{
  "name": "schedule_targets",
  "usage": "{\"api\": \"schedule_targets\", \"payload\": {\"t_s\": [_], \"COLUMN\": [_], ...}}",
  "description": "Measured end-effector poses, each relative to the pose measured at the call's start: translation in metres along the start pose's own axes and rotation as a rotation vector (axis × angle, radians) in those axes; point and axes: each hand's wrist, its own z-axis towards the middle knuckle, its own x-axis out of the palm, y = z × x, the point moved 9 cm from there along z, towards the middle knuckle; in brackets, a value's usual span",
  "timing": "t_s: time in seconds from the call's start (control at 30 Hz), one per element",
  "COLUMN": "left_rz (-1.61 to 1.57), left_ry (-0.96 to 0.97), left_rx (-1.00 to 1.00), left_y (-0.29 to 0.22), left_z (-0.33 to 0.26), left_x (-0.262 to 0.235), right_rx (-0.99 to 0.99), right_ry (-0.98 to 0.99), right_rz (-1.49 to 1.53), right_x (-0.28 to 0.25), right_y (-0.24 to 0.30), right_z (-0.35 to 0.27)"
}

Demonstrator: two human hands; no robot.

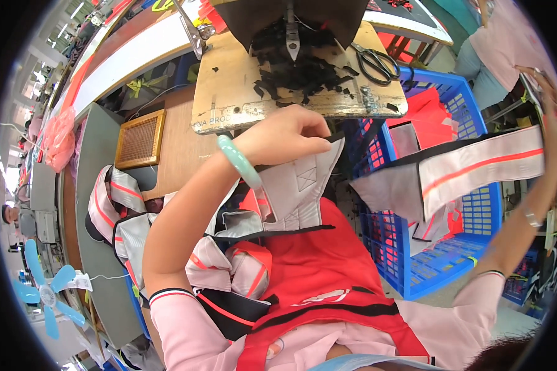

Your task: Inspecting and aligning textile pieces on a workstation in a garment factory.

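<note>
My left hand (294, 133), with a pale green bangle on its wrist, is closed on the upper edge of a grey quilted fabric piece (300, 185) with black edging. The piece hangs over my lap, just in front of the sewing machine's table (229, 99). At the far right my right hand (546, 96) is raised and blurred. A long fabric strip (483, 167), white and grey with a red stripe and black edge, stretches from beside that wrist leftward above a blue plastic basket (408, 247). Motion smears the right fingers, so their grip does not show.
Black scraps (306, 74) lie under the machine's needle bar (292, 46), with black-handled scissors (377, 65) at the table's right. The basket contains red and grey pieces. Striped fabric pieces (130, 204) are heaped at left; another person (501, 43) stands behind the basket.
</note>
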Motion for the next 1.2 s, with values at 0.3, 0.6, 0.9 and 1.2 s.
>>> {"api": "schedule_targets", "payload": {"t_s": [0.3,0.6,0.9,1.2], "left_rz": [0.378,-0.519,-0.631,-0.85], "left_ry": [-0.141,-0.214,-0.617,-0.643], "left_rx": [0.247,-0.147,-0.081,-0.175], "left_y": [-0.031,0.057,0.068,0.108], "left_z": [-0.001,-0.031,0.001,0.029], "left_x": [0.006,-0.019,-0.058,-0.074], "right_rx": [-0.256,0.213,0.1,0.196], "right_ry": [0.201,0.637,0.706,0.768], "right_rz": [0.685,0.918,0.935,0.885], "right_x": [0.194,0.257,0.283,0.312], "right_y": [0.357,0.298,0.295,0.29], "right_z": [-0.137,-0.131,-0.064,-0.041]}}
